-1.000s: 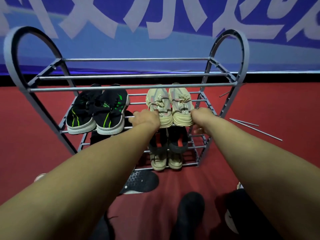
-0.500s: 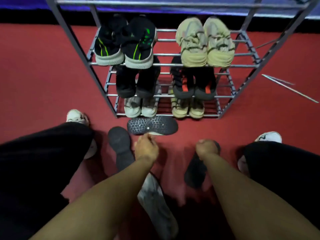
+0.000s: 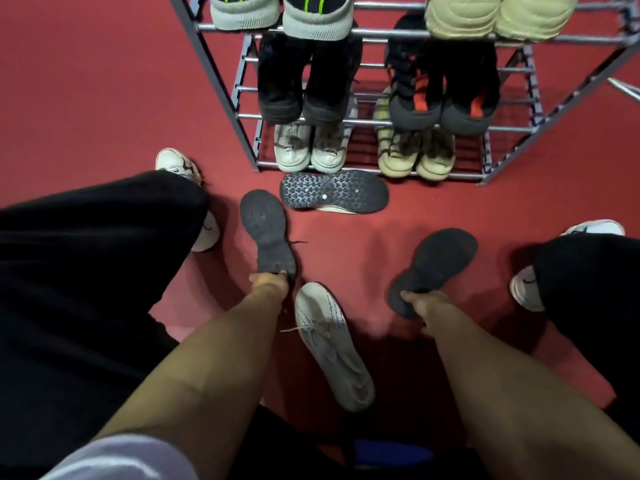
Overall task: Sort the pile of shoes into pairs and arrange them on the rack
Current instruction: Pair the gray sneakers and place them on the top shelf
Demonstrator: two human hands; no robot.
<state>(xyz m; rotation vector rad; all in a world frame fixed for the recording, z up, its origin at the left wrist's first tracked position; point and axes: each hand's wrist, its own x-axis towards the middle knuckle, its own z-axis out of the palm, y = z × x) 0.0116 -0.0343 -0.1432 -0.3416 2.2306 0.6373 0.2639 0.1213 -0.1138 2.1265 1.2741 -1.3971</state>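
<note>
My left hand (image 3: 269,282) grips the heel of a dark grey shoe (image 3: 266,230), sole up, toe pointing at the rack. My right hand (image 3: 427,303) grips the heel of a matching dark grey shoe (image 3: 436,265), sole up and angled to the right. Between my arms a white knit sneaker (image 3: 332,344) lies on the red floor. A shoe with a black patterned sole (image 3: 334,191) lies on its side in front of the grey metal rack (image 3: 221,74). The rack holds several pairs on its tiers.
My knees in black trousers flank the scene, with my white sneakers (image 3: 178,164) (image 3: 526,289) on the floor at both sides. A loose metal rod (image 3: 623,90) lies on the floor right of the rack. Red carpet spreads left of the rack.
My view tilted down from the rack to the floor. Both hands left the beige pair on the upper tier, dropped to the floor and each took hold of a dark grey shoe.
</note>
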